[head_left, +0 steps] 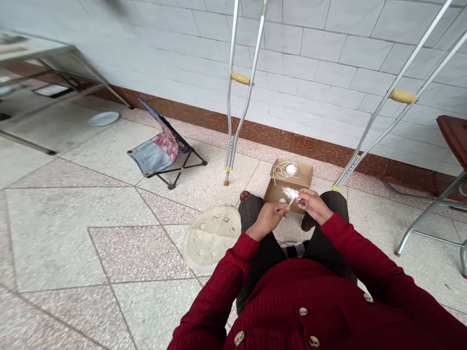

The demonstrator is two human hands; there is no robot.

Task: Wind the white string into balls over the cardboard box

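Above the knees of a seated person, both forearms in a red ribbed cardigan [292,301] angle inward and bring the hands together over the lap. The left hand [314,205] is curled narrowly around a fluffy white wad [290,194], with its fingers [302,194] pressed against the wad's right side. The right hand [268,218] is pinched almost closed on a thin white stick [291,201], whose far end meets the wad. The wad's exact material and shape are hard to make out at this size, and the fingers hide part of it. Just beyond the hands, a small open cardboard box [274,197] sits on the terrazzo floor [109,253], holding a loose coil of white cord [282,170] and a white ball [291,169]. Another small white item [281,200] shows low in the box, mostly hidden behind the right hand. To the left of the knees lies a pale round disc [211,238] set with small clear studs. Two aluminium crutches [233,97] [394,102] with yellow grips stand on either side of the box, and a low folding chair [160,146] sits beyond the disc, near the tiled wall [328,48].
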